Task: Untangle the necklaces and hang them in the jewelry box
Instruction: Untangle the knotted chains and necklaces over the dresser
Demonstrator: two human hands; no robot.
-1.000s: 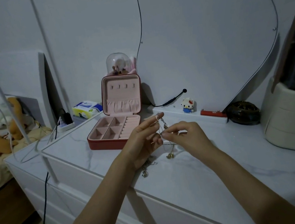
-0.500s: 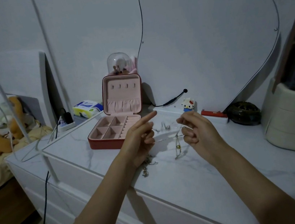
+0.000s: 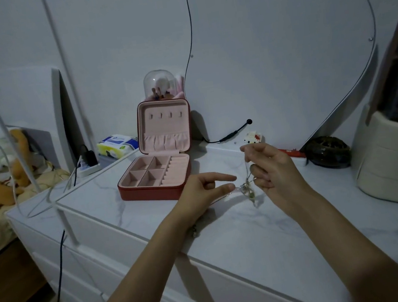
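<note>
Leftmost, the box [image 3: 155,176] lies open on the counter [image 3: 244,241], lid upright toward the wall. Just right, the left hand [image 3: 200,196] pinches the chain [image 3: 247,185], which runs up to the right hand's [image 3: 270,166] pinching grip, above bare counter.

Two bare forearms, no sleeves down to the frame's edge, no watch or bracelet behind the fingers at either wrist, no rings on left hand [image 3: 200,191] or right hand [image 3: 273,166], nails short, unpainted.
</note>
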